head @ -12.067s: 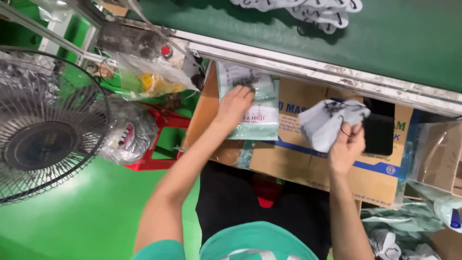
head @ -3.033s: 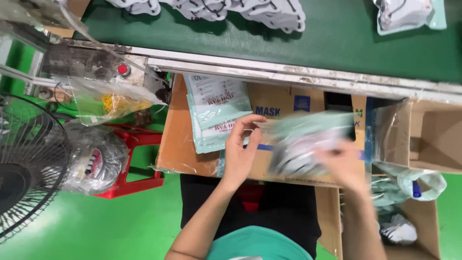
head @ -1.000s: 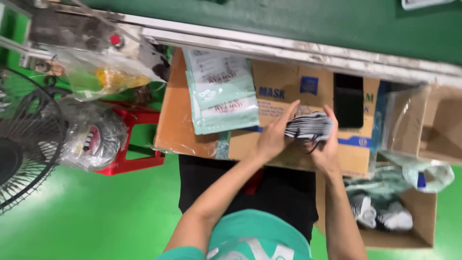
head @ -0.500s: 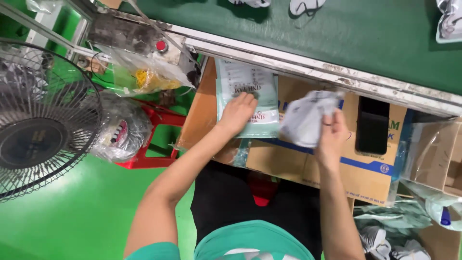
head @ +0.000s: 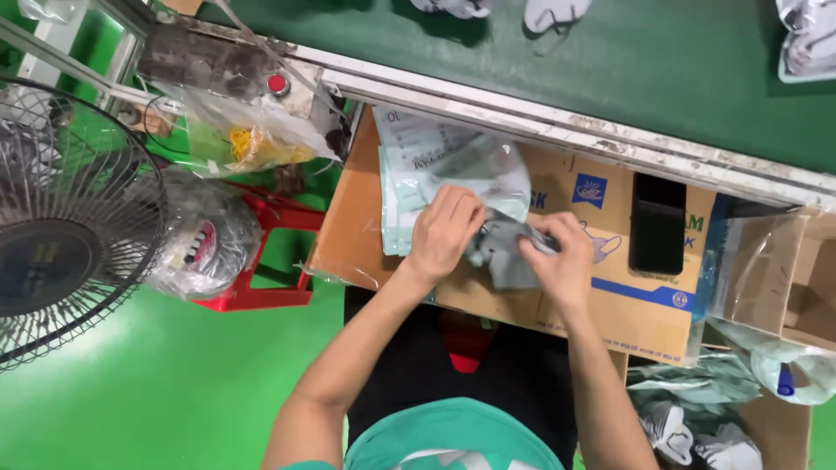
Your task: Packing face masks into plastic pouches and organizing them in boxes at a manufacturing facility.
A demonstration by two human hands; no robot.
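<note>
- Half a second back my left hand lay flat on the stack of pale green pouches and my right hand held the grey masks up apart from it; now both hands have come together over the cardboard worktop.
- My left hand (head: 444,233) is curled, fingers closed on the mouth of a clear-fronted pouch (head: 492,170) at the top of the pale green stack (head: 396,196).
- My right hand (head: 562,261) is closed round a folded bundle of grey masks (head: 505,252), which sits between the two hands, touching the pouch's near edge.
- As I judge it, the bundle is gathered and at the pouch mouth, but not yet inside; sliding it in and sealing are left.
- The worktop (head: 627,305) is a flattened brown carton with blue printed panels and a blue stripe along its near right edge.
- A black phone (head: 657,222) lies upright on it, right of my hands.
- Far side: a green conveyor belt (head: 610,70) with loose white masks.
- Left: a red button (head: 279,84), a clear bag with yellow bands (head: 248,139), a fan (head: 61,235).
</note>
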